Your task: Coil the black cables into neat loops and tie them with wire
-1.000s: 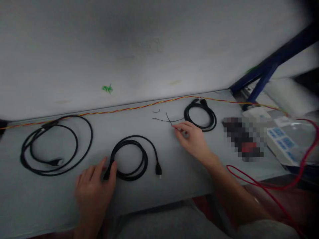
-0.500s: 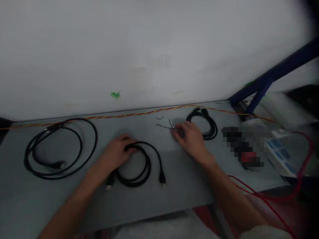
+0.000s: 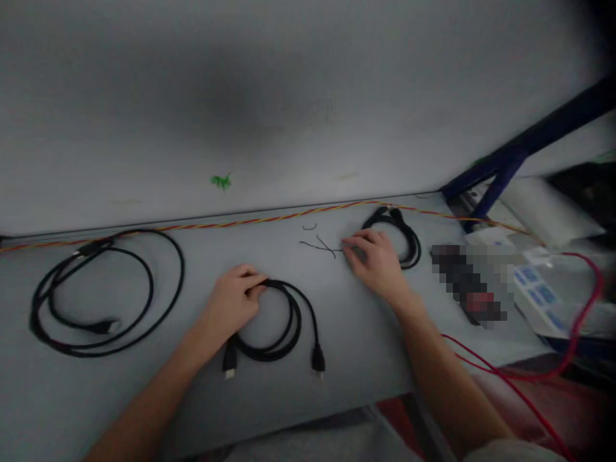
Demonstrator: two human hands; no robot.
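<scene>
Head view: you are holding your left hand (image 3: 235,298) on top of a coiled black cable (image 3: 283,350), with the fingers pressed together and curled around its upper strands. One black plug (image 3: 230,362) is lying just below that hand, and a second black plug (image 3: 317,360) is lying farther to its right. You are resting your right hand (image 3: 378,263) on the grey table (image 3: 360,366), its fingers close together and gently curved. You are keeping the fingertips (image 3: 347,241) just beside a thin black wire (image 3: 317,245), though you cannot tell from this view whether they are pinching it. A smaller black cable coil (image 3: 411,247) is sitting just beyond your right hand, partly hidden by it, while a larger black cable coil (image 3: 181,276) is lying left of your left hand. A twisted red-and-yellow wire (image 3: 250,219) is running along the wall beyond both hands. To the right of your right hand, a pixelated object (image 3: 469,285) is too blurred to name, and a red wire (image 3: 500,369) is curving nearby.
</scene>
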